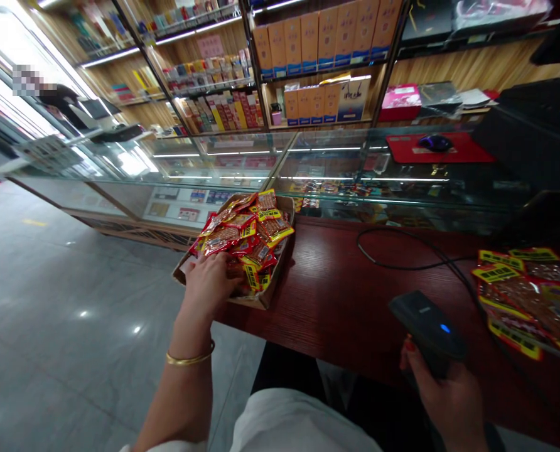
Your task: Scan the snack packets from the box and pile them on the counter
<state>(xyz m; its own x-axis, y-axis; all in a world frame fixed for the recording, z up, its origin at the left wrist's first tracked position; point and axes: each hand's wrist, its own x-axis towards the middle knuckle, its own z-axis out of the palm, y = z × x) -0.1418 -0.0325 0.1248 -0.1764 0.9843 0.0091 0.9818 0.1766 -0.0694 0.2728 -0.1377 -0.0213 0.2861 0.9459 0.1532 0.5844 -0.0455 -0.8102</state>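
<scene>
My left hand point(210, 281) reaches into the near left part of an open cardboard box point(256, 300). Its fingers curl down among the packets, and the fingertips are hidden, so what they hold cannot be made out. Red and yellow plastic snack packets point(247, 233) fill the box in a loose heap. At the lower right, my right hand point(444, 392) is closed round the handle of a black barcode scanner point(428, 323), whose blue light is lit. The scanner is held over the dark red wooden tabletop point(324, 282).
More snack packets point(527, 292) lie on the table at the right, beside a black cable point(402, 267). Behind runs a glass display counter point(233, 163) with a mouse point(435, 143) on a red mat point(473, 150). A person point(63, 103) is at the far left.
</scene>
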